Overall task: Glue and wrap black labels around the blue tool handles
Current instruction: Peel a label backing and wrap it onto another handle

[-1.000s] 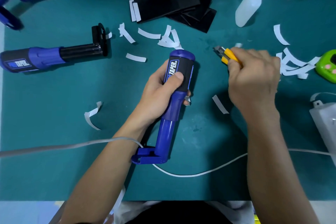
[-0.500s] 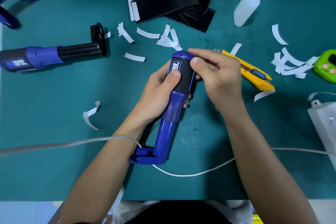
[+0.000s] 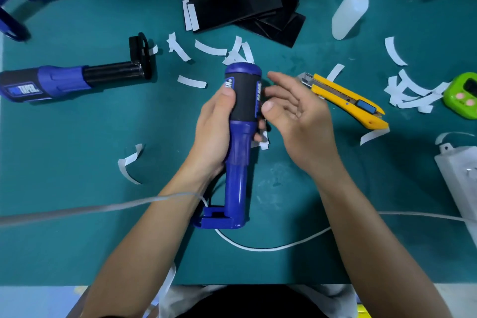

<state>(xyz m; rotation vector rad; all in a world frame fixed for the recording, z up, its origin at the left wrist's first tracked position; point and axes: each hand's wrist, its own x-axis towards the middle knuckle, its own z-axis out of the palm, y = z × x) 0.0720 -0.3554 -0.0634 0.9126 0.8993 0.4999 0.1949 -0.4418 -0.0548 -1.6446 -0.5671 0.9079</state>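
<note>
One stiff plastic handle [image 3: 238, 188], best held mid-shaft: left hand [image 3: 214, 131] grips it, thumb on black label [image 3: 244, 95]; right hand [image 3: 302, 121] spread, perhaps touching.

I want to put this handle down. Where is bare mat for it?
Bare mat lies between the labelled tool at left and the white cable, beside one curled strip. Crowded: around the black labels, the knife and the paper strips at right.

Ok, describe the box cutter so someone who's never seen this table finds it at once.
On the teal mat, look just right of the open right hand. The box cutter lies there, slanting from upper left down to lower right. It is the only yellow thing among white paper strips, with a metal tip and a dark slider.
</note>
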